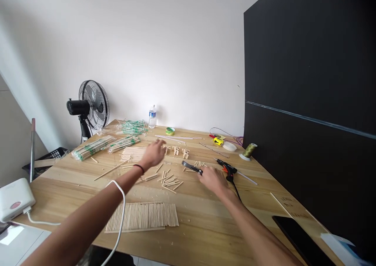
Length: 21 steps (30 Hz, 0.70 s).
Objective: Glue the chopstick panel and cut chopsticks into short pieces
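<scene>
My left hand (153, 153) reaches over the far middle of the table, fingers loosely apart and a little blurred, with nothing visible in them. Just right of it stand small wooden stick assemblies (176, 150). Under its wrist side lies a row of loose wooden sticks (133, 154). My right hand (214, 178) is closed around dark pliers (191, 166), their tip pointing left. Between the hands lie short cut stick pieces (170, 182). Nearer to me rests a flat panel of sticks (143, 216) laid side by side, partly hidden by my left forearm.
Right of my right hand lies a glue gun (227, 168) with its cord. Thread (249, 151), a yellow tape measure (217, 141) and a water bottle (152, 117) stand farther back. Bagged sticks (94, 146) lie left. A phone (302, 238) and white power bank (16, 199) sit at the sides.
</scene>
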### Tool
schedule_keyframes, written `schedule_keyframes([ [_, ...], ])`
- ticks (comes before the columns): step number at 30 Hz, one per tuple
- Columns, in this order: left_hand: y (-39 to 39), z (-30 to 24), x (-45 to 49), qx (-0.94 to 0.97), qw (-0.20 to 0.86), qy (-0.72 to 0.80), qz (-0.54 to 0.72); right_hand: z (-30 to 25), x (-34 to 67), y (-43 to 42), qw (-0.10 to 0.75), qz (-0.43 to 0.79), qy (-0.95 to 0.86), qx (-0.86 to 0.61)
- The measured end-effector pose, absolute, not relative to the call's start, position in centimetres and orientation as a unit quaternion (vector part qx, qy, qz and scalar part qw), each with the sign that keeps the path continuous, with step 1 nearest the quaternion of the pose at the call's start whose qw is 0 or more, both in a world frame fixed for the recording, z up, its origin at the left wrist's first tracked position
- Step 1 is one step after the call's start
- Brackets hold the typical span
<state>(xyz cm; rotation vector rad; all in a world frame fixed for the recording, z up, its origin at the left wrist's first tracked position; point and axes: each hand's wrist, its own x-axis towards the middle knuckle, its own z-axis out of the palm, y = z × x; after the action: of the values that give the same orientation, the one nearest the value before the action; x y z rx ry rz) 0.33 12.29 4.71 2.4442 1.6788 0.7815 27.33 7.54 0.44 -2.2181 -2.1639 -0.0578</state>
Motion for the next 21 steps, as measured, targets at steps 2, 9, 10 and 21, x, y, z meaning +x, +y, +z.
schedule_keyframes([
  [2,12.8,4.6,-5.2,0.761,0.010,0.597,0.254,0.0,28.0,7.0,0.047,-0.017,-0.701,-0.712],
  [9,10.1,3.8,-20.7,0.625,-0.028,0.766,0.149,-2.2,27.5,6.7,0.181,-0.004,-0.716,-0.674],
  [10,9.4,3.5,-22.0,0.599,-0.032,0.789,0.133,-2.4,27.2,6.8,0.203,-0.001,-0.719,-0.665],
  [21,7.8,0.1,-26.1,0.515,0.014,0.856,0.048,-5.6,26.9,7.4,0.380,0.038,-0.730,-0.567],
])
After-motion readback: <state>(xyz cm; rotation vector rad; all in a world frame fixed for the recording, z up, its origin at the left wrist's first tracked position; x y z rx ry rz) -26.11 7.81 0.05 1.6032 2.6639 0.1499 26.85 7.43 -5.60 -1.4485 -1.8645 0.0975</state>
